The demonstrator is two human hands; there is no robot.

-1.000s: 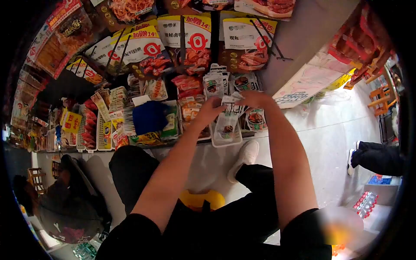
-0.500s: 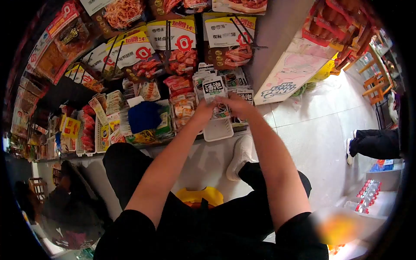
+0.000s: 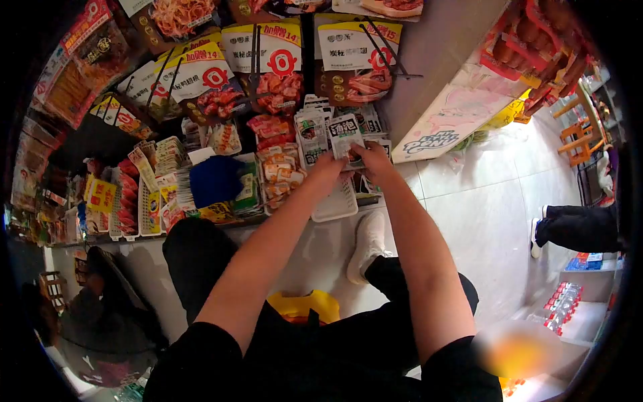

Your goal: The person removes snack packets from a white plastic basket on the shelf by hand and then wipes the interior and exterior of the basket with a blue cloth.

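A small snack packet (image 3: 344, 132), white and black with large characters, is held between my two hands over a white plastic basket (image 3: 337, 201). My left hand (image 3: 327, 170) is closed at the packet's lower left edge. On its lower right, my right hand (image 3: 373, 163) is closed with the thumb on the front. Similar packets (image 3: 311, 137) lie in stacks just behind and to the left of it. The basket's near part shows its bare white floor. My fingertips behind the packet are hidden.
Left of the basket are orange snack packs (image 3: 281, 167) and a dark blue cloth-like thing (image 3: 216, 181). Large hanging snack bags (image 3: 278, 63) line the back. A white panel (image 3: 442, 124) stands at right. A yellow stool (image 3: 305, 306) is beneath me; another person's legs (image 3: 579, 226) are far right.
The held packet has shifted slightly up and to the right, tilting a little. Both hands have moved with it, and the view has turned slightly.
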